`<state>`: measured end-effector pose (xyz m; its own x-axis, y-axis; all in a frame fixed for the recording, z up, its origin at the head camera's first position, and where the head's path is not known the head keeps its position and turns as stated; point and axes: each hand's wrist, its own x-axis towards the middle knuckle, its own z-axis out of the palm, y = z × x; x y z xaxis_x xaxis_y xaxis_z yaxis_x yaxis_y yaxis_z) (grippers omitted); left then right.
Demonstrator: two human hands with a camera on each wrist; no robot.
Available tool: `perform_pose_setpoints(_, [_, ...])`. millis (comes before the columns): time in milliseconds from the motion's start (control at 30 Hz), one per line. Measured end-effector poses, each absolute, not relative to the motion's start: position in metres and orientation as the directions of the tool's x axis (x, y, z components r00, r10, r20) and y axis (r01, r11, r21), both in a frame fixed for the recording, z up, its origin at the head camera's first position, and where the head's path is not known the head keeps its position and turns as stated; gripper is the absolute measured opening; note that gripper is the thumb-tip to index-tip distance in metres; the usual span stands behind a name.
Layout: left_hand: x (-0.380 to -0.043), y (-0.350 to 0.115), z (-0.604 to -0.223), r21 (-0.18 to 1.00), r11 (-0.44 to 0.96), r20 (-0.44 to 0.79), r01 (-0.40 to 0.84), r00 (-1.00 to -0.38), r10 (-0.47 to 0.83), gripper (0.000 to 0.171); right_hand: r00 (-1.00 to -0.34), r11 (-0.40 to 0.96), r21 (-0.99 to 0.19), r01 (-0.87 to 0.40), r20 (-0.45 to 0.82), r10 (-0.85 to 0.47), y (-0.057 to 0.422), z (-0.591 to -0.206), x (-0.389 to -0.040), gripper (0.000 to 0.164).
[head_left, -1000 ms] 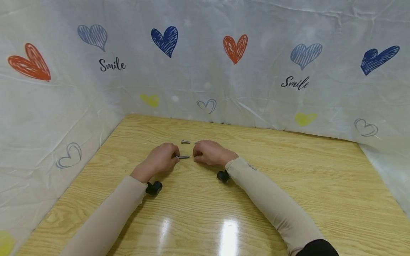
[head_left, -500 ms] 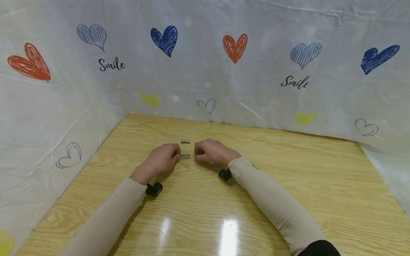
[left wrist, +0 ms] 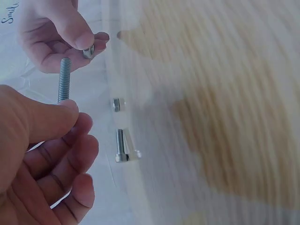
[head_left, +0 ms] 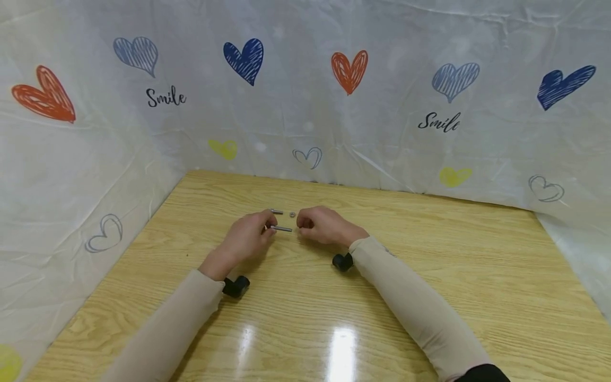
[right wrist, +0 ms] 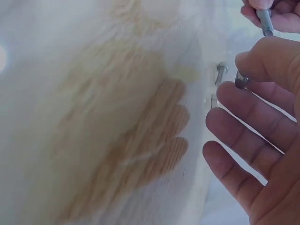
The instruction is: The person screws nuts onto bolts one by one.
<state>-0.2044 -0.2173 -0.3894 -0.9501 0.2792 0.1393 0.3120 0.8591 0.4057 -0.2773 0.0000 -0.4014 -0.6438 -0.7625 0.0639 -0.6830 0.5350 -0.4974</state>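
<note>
My left hand (head_left: 247,233) pinches a silver bolt (left wrist: 64,80) between thumb and forefinger, its threaded end pointing toward the right hand. The bolt's head is hidden by the fingers in the left wrist view. My right hand (head_left: 324,225) holds a small metal nut (right wrist: 241,79) between thumb and fingers, with the other fingers loosely bent. A short gap separates the held nut from the bolt's tip. Just beyond the hands, a second, shorter bolt (left wrist: 121,146) with a round socket-type head lies on the table, and a second nut (head_left: 292,214) lies beside its threaded end.
The wood-grain table (head_left: 429,254) is glossy and carries light reflections. A white cloth backdrop (head_left: 286,116) with printed hearts stands along its back and left edges. A black wrist camera (head_left: 237,287) sits under the left wrist, another black camera (head_left: 342,262) under the right.
Both hands have shifted a little to the right, the left one carrying the bolt. The nut on the table now shows fully, and the left fingers overlap the lying bolt's head.
</note>
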Motion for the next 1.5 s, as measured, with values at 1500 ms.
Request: perform_pose_setpoints(1500, [-0.203,-0.165,-0.396,0.577,0.677,0.336,0.456,-0.889,0.313,0.010,-0.753,0.482,-0.617,-0.622,0.303,-0.584,0.068,-0.409,-0.251,0.015])
